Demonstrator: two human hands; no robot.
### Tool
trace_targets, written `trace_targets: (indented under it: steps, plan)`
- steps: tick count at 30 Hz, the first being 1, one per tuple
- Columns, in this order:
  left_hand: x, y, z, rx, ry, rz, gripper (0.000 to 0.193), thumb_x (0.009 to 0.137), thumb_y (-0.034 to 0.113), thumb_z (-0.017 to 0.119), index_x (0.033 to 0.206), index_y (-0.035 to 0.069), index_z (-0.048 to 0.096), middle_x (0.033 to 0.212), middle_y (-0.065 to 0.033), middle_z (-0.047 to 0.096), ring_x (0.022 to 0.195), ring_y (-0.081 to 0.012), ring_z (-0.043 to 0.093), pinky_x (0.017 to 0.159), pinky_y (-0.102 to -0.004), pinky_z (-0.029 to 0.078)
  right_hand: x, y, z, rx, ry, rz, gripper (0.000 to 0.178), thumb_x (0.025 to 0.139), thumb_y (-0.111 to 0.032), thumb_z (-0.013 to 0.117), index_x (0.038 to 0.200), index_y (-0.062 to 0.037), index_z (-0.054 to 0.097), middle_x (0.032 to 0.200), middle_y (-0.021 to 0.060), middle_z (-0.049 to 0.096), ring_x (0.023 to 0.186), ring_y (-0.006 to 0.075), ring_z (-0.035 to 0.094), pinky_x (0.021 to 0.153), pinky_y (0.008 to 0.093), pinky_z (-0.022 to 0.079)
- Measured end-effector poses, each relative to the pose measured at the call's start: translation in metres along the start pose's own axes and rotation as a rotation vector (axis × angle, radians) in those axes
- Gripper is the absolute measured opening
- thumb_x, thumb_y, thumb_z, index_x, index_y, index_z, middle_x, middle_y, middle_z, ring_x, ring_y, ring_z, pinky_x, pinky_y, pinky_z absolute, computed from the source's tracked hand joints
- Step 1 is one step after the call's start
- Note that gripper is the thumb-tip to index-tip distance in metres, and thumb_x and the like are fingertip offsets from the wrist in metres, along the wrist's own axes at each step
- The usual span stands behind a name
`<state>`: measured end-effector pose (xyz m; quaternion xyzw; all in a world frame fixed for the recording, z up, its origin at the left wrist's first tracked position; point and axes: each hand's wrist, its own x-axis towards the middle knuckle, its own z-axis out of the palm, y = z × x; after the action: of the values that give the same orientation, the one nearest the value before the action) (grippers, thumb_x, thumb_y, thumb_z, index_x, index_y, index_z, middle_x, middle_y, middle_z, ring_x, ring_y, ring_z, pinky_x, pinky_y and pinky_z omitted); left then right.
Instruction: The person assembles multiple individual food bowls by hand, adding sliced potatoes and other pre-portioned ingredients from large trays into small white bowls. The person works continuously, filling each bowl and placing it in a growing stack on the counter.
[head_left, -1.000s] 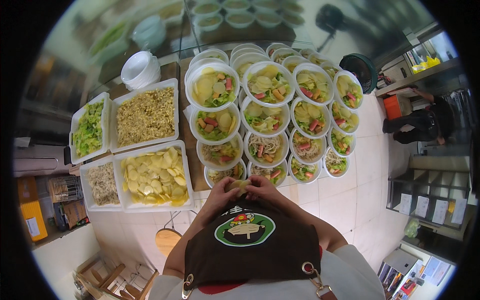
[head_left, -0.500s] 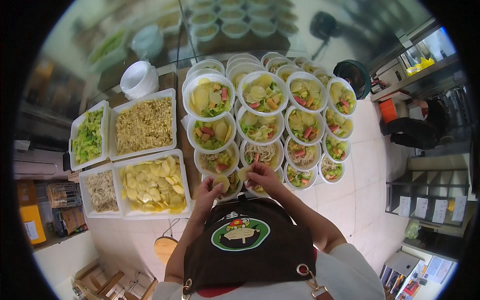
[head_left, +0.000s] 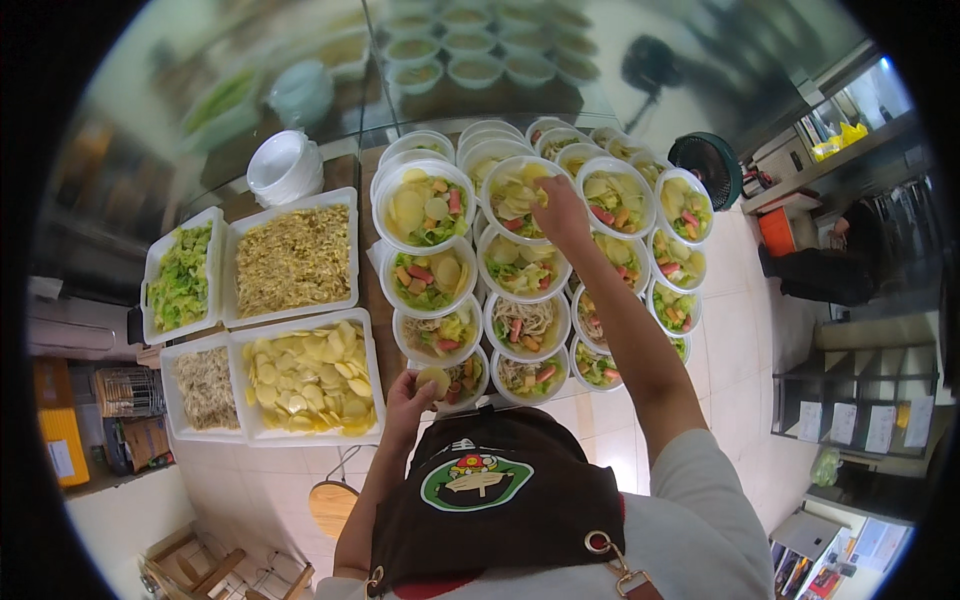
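My left hand (head_left: pixel 403 408) pinches thin yellow potato slices (head_left: pixel 433 381), close to the front-left bowl (head_left: pixel 466 385) of salad. Stretched out over the back rows, my right hand (head_left: pixel 562 208) has its fingers closed at the right side of a white bowl (head_left: pixel 492 205). Its fingertips meet a pale slice there, partly hidden by the fingers. Rows of round white bowls hold lettuce, potato slices, pink sausage pieces and orange-brown cubes. Shredded pale strands top some front bowls, such as one (head_left: pixel 520 318) in the middle.
Left of the bowls stand white tubs of potato slices (head_left: pixel 305 372), chopped yellow-brown food (head_left: pixel 292 258), lettuce (head_left: pixel 180 275) and pale shreds (head_left: pixel 205 385). Stacked empty bowls (head_left: pixel 285 168) sit behind them. A glass panel (head_left: pixel 480 100) borders the table's back; a dark fan (head_left: pixel 705 170) is at the right.
My right hand has moved from the front bowls, beside the left hand, far forward to a back bowl. The left hand stays near the front-left bowl with its slices.
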<state>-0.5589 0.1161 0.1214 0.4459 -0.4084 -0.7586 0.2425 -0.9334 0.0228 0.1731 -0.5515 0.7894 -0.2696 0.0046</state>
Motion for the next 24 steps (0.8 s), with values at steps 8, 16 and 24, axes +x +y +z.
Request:
trace_targets:
  steps: [8,16,24]
  plan:
    - [-0.008,-0.007,-0.020,-0.019,0.070,0.015,0.015,0.086,0.013,0.059,0.097,0.007,0.051,0.087,-0.0029,0.060,0.071,-0.0106,0.059,0.057,-0.0209,0.046,0.034,0.013,0.007,-0.099,-0.350,-0.252,0.031,0.074,-0.018,0.060,0.103,-0.0113,0.059,0.101,0.0137,0.058,0.090,0.0321,0.058,0.075,0.0419,0.047]
    - [-0.012,-0.008,-0.021,-0.038,0.083,0.013,0.013,0.086,0.012,0.057,0.097,0.007,0.051,0.088,-0.0031,0.060,0.072,-0.0105,0.059,0.057,-0.0208,0.045,0.057,0.030,0.004,0.022,-0.176,-0.172,0.016,0.074,-0.019,0.058,0.082,-0.0061,0.063,0.075,0.0144,0.062,0.074,0.0325,0.061,0.065,0.0425,0.047]
    - [-0.010,-0.014,-0.023,-0.055,0.083,0.011,0.015,0.086,0.013,0.058,0.098,0.006,0.051,0.087,-0.0037,0.061,0.072,-0.0111,0.060,0.057,-0.0216,0.046,0.065,0.055,0.001,0.051,-0.181,-0.283,0.019,0.076,-0.019,0.063,0.083,-0.0025,0.063,0.077,0.0120,0.063,0.063,0.0229,0.060,0.060,0.0333,0.048]
